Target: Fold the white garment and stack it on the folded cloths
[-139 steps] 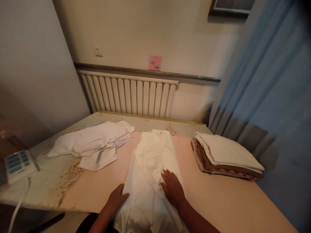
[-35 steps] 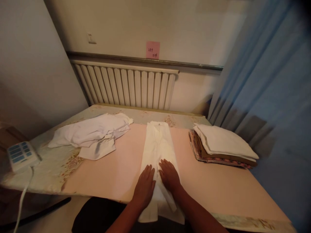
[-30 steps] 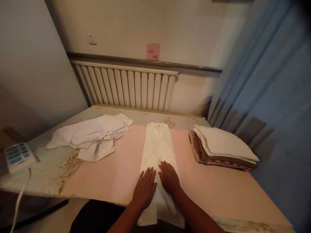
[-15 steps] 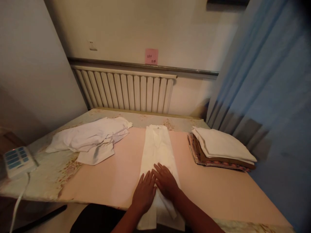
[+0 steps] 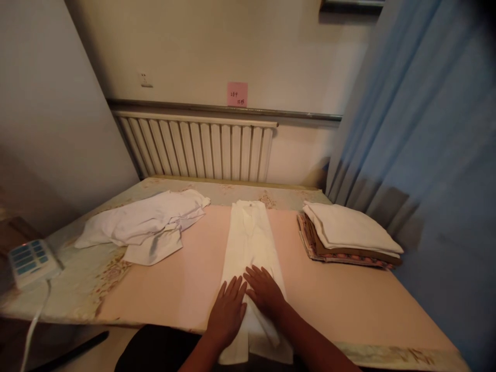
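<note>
A white garment, folded lengthwise into a narrow strip, lies on the pink mat in front of me. Its lower end hangs over the table's near edge. My left hand rests flat on its left side, fingers stretched out. Just to the right, my right hand lies flat on the same cloth with its fingers extended. The two hands are close together at the fingertips. Neither one grips the fabric. Part of the garment is hidden under my hands and forearms.
Loose white clothing lies crumpled at left. A stack of folded cloths sits at right, a white one on top. A white power strip with a cable is at far left. A radiator and blue curtain border the table.
The camera view has shifted slightly. My hands stay flat on the white garment, my left hand having slid a little toward me. Nothing was picked up or let go.
</note>
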Available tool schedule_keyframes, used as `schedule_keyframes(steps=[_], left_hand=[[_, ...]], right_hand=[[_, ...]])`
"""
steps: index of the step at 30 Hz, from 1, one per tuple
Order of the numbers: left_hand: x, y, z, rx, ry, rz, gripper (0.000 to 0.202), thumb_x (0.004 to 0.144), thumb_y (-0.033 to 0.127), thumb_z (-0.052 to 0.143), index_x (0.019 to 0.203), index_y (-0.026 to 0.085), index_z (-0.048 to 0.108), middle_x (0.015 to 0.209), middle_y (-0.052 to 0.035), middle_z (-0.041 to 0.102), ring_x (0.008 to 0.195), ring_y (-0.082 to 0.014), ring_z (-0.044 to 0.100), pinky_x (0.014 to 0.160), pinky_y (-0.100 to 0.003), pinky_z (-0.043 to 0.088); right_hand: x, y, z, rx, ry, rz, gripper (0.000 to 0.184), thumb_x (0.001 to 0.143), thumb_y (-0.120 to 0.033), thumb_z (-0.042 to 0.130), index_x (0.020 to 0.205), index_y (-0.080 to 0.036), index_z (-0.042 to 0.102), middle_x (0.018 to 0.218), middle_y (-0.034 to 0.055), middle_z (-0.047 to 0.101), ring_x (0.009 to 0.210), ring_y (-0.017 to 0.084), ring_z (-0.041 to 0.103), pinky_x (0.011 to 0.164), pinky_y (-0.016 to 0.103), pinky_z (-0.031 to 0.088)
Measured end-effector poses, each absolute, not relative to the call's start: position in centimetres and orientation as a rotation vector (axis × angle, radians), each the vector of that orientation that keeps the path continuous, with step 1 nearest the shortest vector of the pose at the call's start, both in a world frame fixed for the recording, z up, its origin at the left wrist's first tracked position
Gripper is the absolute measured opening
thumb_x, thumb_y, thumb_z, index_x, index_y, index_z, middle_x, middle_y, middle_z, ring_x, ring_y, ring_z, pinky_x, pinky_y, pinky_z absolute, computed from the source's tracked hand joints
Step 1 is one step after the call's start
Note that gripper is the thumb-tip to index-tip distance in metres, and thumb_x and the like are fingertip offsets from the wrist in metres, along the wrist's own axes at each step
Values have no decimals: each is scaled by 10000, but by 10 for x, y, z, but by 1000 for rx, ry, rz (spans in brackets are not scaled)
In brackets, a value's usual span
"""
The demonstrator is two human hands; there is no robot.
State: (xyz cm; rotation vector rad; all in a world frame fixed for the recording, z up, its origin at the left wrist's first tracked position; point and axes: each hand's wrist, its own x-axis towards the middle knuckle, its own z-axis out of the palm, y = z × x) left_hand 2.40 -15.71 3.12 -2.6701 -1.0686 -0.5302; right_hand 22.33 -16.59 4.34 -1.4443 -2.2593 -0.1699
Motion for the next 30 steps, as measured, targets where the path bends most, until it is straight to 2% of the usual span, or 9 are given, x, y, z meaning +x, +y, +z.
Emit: schedule_keyframes(steps=[8, 11, 14, 18, 21, 26, 30], left_hand=[[18, -162, 33, -2700, -1067, -516, 550, 935, 292, 433, 1477, 270, 343, 1532, -23, 394, 1414, -234, 341, 1130, -455, 335], [19, -162, 32, -2724, -1079, -523, 538, 935, 280, 432, 1468, 272, 359, 1535, -23, 388, 1420, -235, 332, 1134, -466, 334], [18, -159, 31, -2766, -1088, -558, 521, 938, 271, 427, 1457, 272, 381, 1533, -28, 392, 1420, -235, 333, 1136, -474, 340], [5, -152, 28, -2864, -1060, -674, 481, 967, 266, 371, 1446, 280, 403, 1470, -38, 481, 1381, -199, 404, 1115, -438, 393], [-15, -149, 28, -2903, -1069, -747, 505, 962, 219, 353, 1463, 277, 378, 1455, -47, 498, 1374, -202, 414, 1105, -429, 416], [-47, -154, 32, -2920, -1048, -727, 625, 905, 95, 345, 1494, 303, 312, 1491, -30, 451, 1388, -206, 393, 1112, -427, 415], [-62, -158, 36, -2935, -994, -631, 682, 880, 58, 369, 1502, 326, 285, 1529, -11, 389, 1410, -212, 355, 1121, -411, 406]], right_hand=[[240, -210, 44, -1537, -2318, -46, 492, 906, -286, 563, 1387, -231, 477, 1484, 57, 446, 1410, 259, 329, 1150, 506, 315], [250, -233, 43, -1515, -2356, -43, 521, 902, -321, 568, 1402, -220, 460, 1499, 67, 424, 1416, 269, 319, 1144, 514, 327], [263, -258, 35, -1455, -2325, -101, 522, 928, -354, 534, 1422, -219, 436, 1488, 72, 438, 1405, 264, 343, 1130, 502, 358], [283, -294, 23, -1548, -2069, -211, 535, 954, -294, 484, 1472, -248, 360, 1467, 65, 466, 1352, 231, 434, 1074, 424, 449], [297, -320, 18, -1707, -1900, -249, 564, 950, -245, 460, 1494, -269, 314, 1483, 65, 442, 1344, 240, 444, 1034, 426, 490], [304, -341, 9, -1704, -2055, -336, 688, 877, -108, 432, 1521, -256, 242, 1519, 67, 386, 1399, 271, 357, 1091, 516, 411], [292, -334, 4, -1761, -2036, -406, 784, 802, -58, 441, 1532, -222, 207, 1521, 78, 384, 1417, 282, 319, 1105, 525, 381]])
